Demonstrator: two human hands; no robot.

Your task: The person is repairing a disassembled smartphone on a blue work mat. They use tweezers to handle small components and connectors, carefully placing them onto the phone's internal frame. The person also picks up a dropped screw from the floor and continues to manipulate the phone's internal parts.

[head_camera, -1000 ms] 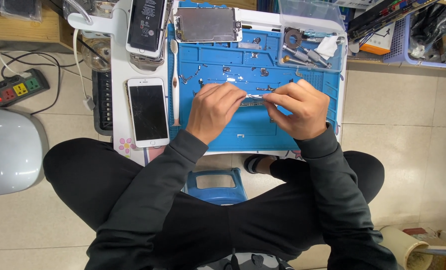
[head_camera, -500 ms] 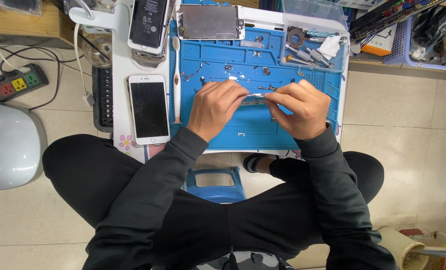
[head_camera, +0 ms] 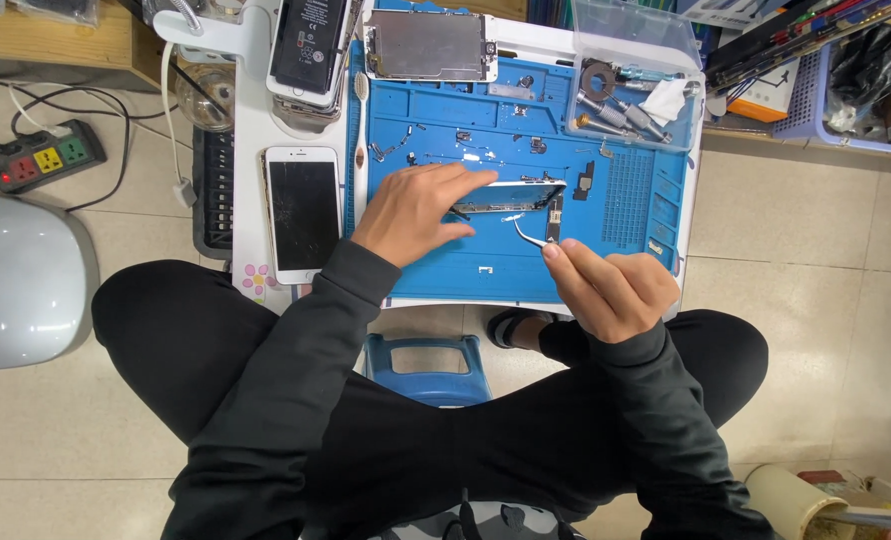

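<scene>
Pinched in the right hand (head_camera: pixel 611 285), fine tweezers (head_camera: pixel 528 234) reach the opened phone frame (head_camera: pixel 511 197) that the left hand (head_camera: pixel 416 212) presses onto the blue mat (head_camera: pixel 486 262), loose parts (head_camera: pixel 586 185) lying beside it, disassembly apparently midway.

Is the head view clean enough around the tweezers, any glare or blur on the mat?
Head view: even light, soft shadows under both hands; the tweezers in the right hand are sharp but thin; the left hand covers part of the phone frame; mild sheen on the blue mat and the white phone screen; edges bow slightly from the wide lens.
</scene>
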